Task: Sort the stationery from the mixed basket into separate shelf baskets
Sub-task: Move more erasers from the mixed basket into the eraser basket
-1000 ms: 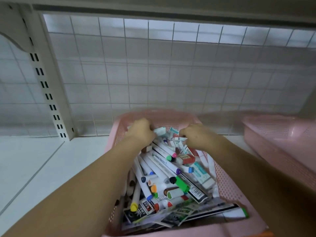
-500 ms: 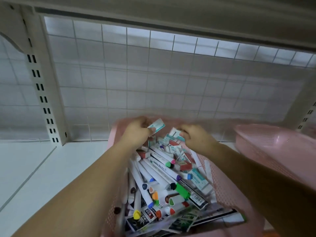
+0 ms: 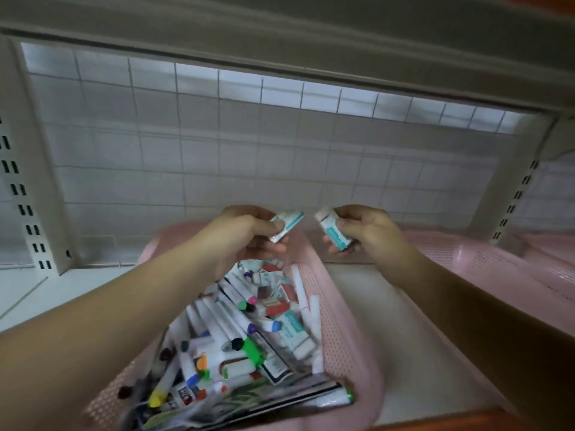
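Erasers are what this step concerns: the left hand [image 3: 245,234] pinches one sleeved eraser [image 3: 287,223] between thumb and fingertips, and the right hand [image 3: 373,231] grips a second eraser [image 3: 335,233] in curled fingers. The two are held near each other but apart, in the air over the far end of the mixed basket [image 3: 340,331], at about twelve o'clock from its heap. Below them, markers [image 3: 217,318] with coloured caps, more erasers and some flat packets fill that basket, so most of the sorting looks undone. A pink shelf basket [image 3: 504,265] sits at three o'clock from the mixed one, with a strip of bare shelf [image 3: 389,306] between them. By my reading the picking is finished and the carrying is in hand. The next move calls for swinging both hands toward three o'clock, clearing the near rim of that basket, and loosening the fingers low over its floor so the erasers do not bounce out. The left arm would need to cross the mixed basket's right wall without catching it.
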A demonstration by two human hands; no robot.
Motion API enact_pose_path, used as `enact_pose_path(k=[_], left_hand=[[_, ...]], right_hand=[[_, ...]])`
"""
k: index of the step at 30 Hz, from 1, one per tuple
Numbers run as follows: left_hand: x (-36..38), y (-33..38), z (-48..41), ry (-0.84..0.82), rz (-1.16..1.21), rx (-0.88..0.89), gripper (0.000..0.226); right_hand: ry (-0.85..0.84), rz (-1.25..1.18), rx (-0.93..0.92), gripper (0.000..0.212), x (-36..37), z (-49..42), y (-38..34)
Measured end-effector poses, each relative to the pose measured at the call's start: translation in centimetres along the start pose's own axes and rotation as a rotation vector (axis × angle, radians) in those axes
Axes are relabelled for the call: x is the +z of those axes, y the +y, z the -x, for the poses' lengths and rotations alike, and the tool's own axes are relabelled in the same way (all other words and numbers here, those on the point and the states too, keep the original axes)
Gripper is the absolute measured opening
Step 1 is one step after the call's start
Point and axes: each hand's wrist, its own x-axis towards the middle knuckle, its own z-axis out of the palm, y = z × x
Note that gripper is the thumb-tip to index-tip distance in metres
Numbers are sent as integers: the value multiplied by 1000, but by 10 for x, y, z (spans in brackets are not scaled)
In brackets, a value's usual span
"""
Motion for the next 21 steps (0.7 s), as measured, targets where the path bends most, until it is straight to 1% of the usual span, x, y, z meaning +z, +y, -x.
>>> enact_pose_path(k=[3,7,11,14,16,21], left_hand=[[37,12,-2,-30,-45,13,7],[89,22,-12,-2,-57,46,7],[140,25,-27,18,-91,38,10],[173,24,-40,38,-98,29,8],[193,22,-48,58,-106,22,8],[233,13,-66,110,-111,6,9]], right_hand=[[-44,-169,73,23,-31,0,-2],[-88,-325,176,35,-78,-2,1],[-145,-296,203,55,-128,-5,16],[-150,-268,206,64,-163,-4,25],[-171,-233,204,64,-184,-1,31],[-161,-173,206,46,-231,2,47]])
